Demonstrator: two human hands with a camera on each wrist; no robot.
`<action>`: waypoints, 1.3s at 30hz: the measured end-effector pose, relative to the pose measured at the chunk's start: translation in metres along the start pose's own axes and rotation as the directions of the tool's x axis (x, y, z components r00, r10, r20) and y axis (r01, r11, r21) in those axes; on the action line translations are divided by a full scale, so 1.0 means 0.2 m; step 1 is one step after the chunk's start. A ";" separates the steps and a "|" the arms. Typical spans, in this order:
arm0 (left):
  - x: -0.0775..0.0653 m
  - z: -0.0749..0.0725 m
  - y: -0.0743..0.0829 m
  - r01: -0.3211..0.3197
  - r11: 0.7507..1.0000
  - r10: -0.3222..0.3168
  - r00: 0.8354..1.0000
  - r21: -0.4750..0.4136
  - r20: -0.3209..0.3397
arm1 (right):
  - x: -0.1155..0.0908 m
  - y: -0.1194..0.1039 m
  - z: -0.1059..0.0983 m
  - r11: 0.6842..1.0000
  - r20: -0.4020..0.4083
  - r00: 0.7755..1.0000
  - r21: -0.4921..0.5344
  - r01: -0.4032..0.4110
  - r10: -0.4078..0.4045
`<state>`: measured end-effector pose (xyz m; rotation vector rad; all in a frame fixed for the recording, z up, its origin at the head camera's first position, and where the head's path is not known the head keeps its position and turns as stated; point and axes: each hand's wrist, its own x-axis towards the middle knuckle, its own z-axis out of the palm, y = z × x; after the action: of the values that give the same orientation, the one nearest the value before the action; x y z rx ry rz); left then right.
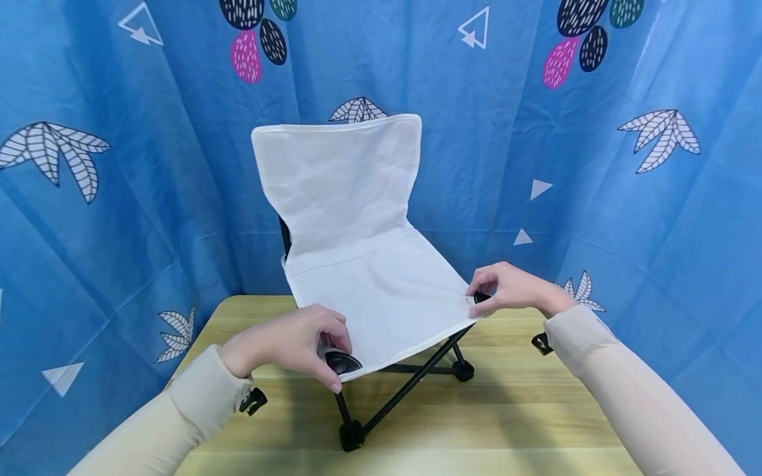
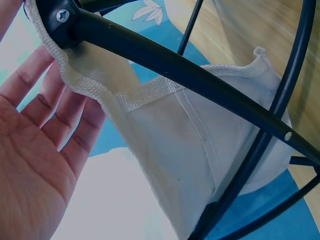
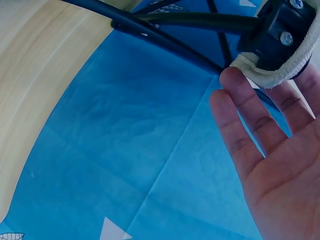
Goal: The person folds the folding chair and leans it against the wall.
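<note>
A folding chair (image 1: 381,277) with a white fabric seat and back stands unfolded, its black tubular legs (image 1: 395,400) crossed underneath. My left hand (image 1: 297,340) grips the seat's near left corner, thumb and fingers around the black plastic corner piece (image 1: 343,361). At the near right corner, my right hand (image 1: 506,287) pinches the other black corner piece (image 1: 482,297). From below, the left wrist view shows a screwed black joint (image 2: 61,17) and the white hem beside the fingers. In the right wrist view, fingertips touch the hem by a black bracket (image 3: 277,37) with screws.
The chair stands on a light wood-grain tabletop (image 1: 500,423) with a rounded far left corner. A blue patterned curtain (image 1: 196,165) hangs behind the table and along both sides. Small black clips (image 1: 253,401) hang at both sleeve cuffs.
</note>
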<state>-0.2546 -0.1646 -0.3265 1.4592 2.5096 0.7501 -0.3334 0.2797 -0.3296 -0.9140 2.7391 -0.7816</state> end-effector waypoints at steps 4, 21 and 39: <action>-0.01 -0.01 -0.02 0.012 1.000 -0.012 1.000 -0.016 -0.007 | -0.02 -0.01 0.00 1.000 0.004 1.000 -0.018 0.017 -0.017; -0.05 -0.06 -0.06 0.076 0.997 -0.076 0.997 0.010 0.002 | -0.08 -0.04 -0.02 0.997 0.068 0.997 -0.068 0.045 -0.040; -0.07 -0.07 -0.12 0.170 0.982 -0.167 0.985 0.079 -0.043 | -0.17 -0.06 -0.05 0.999 0.131 0.991 -0.001 0.039 -0.038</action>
<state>-0.2718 -0.1905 -0.3274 1.2461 2.6798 0.6565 -0.3030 0.2957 -0.3163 -0.9846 2.6176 -0.6973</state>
